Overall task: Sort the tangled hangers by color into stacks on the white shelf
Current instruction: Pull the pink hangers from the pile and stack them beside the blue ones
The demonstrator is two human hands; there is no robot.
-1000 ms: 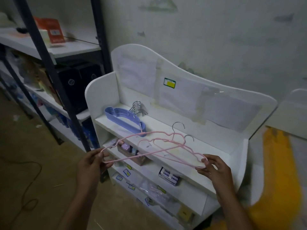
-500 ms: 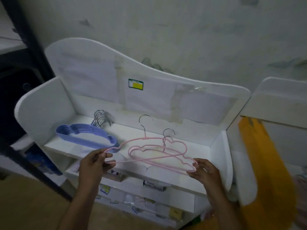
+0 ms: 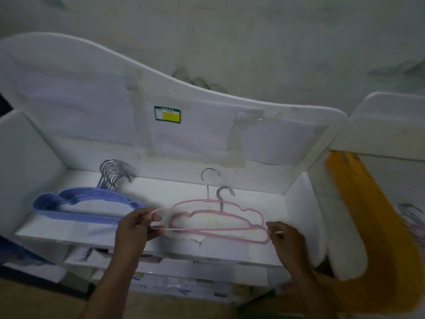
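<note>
**Friend:** What are you seeing from the camera on your head?

**Me:** I am looking down at the top board of the white shelf [image 3: 161,236]. A second ago the two thin pink wire hangers with silver hooks [image 3: 218,217] were up in the air in front of it. Now I am bringing them low over the board, on the right side. I cannot tell if they are touching it yet.

**Friend:** What are your hands doing?

**Me:** My left hand [image 3: 135,229] is pinching the left tip of the bigger pink one with my thumb and fingers closed on it. My right hand [image 3: 285,238] is holding the right tips with curled fingers.

**Friend:** So what does that mean for the sorting?

**Me:** I think I am starting a pink pile. The stack of blue hangers [image 3: 87,206] is already lying on the left, just beside my left hand, with its shiny hooks [image 3: 112,173] bunched at the back.

**Friend:** How do they feel and look?

**Me:** The pink ones are skinny and bumpy like a cloud edge, and they look a bit fuzzy. The hooks are smooth, shiny metal. The two pink ones are lying crossed, not lined up, so I think I am needing to slide them even. The board is flat and smooth, with a crack at its front edge.
</note>
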